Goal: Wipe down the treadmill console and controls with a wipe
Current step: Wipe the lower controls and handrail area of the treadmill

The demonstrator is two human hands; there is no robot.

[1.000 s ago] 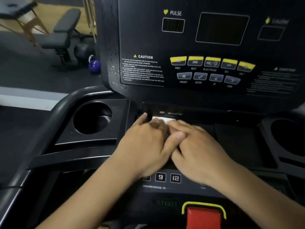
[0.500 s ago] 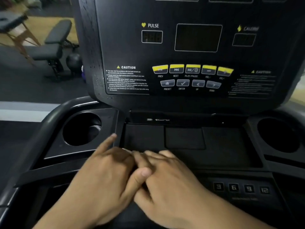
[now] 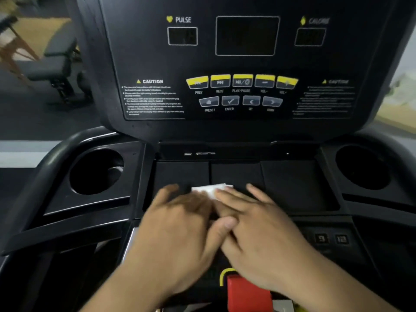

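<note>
The black treadmill console (image 3: 245, 122) fills the view, with dark displays above and a row of yellow buttons (image 3: 242, 81) in its middle. Below it lies a flat black tray (image 3: 292, 183). A white wipe (image 3: 211, 189) lies on the tray's front middle, mostly covered by my hands. My left hand (image 3: 180, 224) and my right hand (image 3: 258, 224) press flat on it side by side, the left thumb over the right hand's fingers. Only the far edge of the wipe shows past the fingertips.
Round cup holders sit at the left (image 3: 96, 171) and right (image 3: 362, 166) of the tray. Numbered incline keys (image 3: 331, 239) lie right of my hands, and a red safety key (image 3: 247, 291) below them. A black handrail (image 3: 45, 176) curves on the left. A weight bench (image 3: 56, 66) stands beyond.
Both hands pulled the wipe back toward me and to the left, then pushed forward and right again onto the tray's middle. The wipe's far edge shows again.
</note>
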